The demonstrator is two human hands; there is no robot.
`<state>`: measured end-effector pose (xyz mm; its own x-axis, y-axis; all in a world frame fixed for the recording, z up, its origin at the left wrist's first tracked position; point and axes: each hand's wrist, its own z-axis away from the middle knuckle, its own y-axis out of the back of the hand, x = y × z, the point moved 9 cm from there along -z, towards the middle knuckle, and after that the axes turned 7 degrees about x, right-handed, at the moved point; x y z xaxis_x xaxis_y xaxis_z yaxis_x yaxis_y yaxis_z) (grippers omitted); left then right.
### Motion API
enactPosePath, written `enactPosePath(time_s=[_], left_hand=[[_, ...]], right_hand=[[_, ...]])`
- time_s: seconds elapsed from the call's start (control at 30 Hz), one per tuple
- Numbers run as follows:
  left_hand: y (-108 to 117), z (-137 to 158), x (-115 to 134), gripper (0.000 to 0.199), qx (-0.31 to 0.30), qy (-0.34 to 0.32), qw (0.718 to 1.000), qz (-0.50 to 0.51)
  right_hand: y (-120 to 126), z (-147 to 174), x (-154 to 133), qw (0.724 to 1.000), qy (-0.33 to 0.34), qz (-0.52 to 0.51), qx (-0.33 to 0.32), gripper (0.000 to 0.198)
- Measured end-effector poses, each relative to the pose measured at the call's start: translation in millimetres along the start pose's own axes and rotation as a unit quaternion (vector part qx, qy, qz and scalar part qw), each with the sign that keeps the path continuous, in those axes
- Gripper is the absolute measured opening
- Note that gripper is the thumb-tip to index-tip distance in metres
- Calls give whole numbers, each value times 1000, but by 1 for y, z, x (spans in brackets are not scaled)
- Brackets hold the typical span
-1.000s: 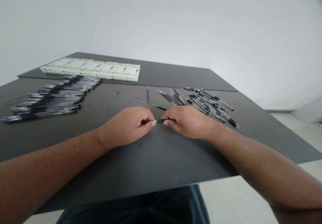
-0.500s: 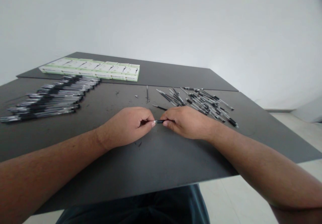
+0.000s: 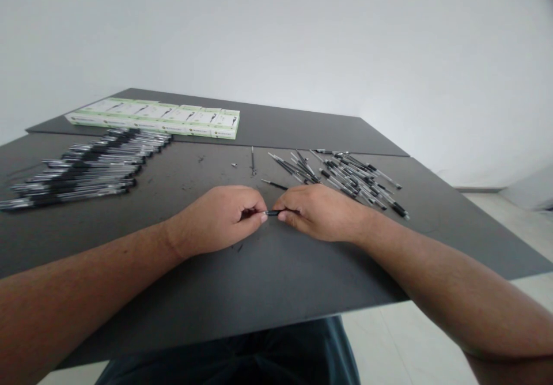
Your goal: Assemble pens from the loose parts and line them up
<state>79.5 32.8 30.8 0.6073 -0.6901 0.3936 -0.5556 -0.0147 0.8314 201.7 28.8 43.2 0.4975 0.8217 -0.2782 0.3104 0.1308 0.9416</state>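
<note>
Between my hands is a pen [image 3: 273,213], held level just above the table; only a short black stretch of it shows. My left hand [image 3: 227,215] pinches its left end between thumb and forefinger. My right hand [image 3: 317,212] is closed on the black part, and its fingers hide the rest. Beyond my right hand lie several pen refills [image 3: 296,167] and a heap of clear pen barrels with black grips [image 3: 358,177]. A single refill [image 3: 253,161] and a small cone-shaped pen tip [image 3: 234,165] lie ahead of my left hand.
At the left, many pens [image 3: 86,166] lie side by side in a slanting row. Behind them stands a line of white and green boxes [image 3: 159,121] on the grey table [image 3: 259,293]. Small dark scraps [image 3: 237,248] lie near my left hand. A white wall [image 3: 276,39] closes off the back.
My hands have drawn slightly closer together, so less of the pen shows between the fingertips. The things on the table stay where they were.
</note>
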Motion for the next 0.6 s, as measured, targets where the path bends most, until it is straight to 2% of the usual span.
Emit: enactPosePath(time_s=[0.23, 0.43, 0.6], left_hand=[[4, -1, -2, 22, 16, 13, 1000, -13], [3, -1, -3, 24, 12, 13, 1000, -13], [4, -1, -3, 24, 15, 14, 1000, -14]], right_hand=[[5, 2, 8, 999, -30, -2, 30, 23], [2, 2, 8, 999, -23, 17, 18, 23], [7, 2, 10, 998, -44, -1, 38, 24]])
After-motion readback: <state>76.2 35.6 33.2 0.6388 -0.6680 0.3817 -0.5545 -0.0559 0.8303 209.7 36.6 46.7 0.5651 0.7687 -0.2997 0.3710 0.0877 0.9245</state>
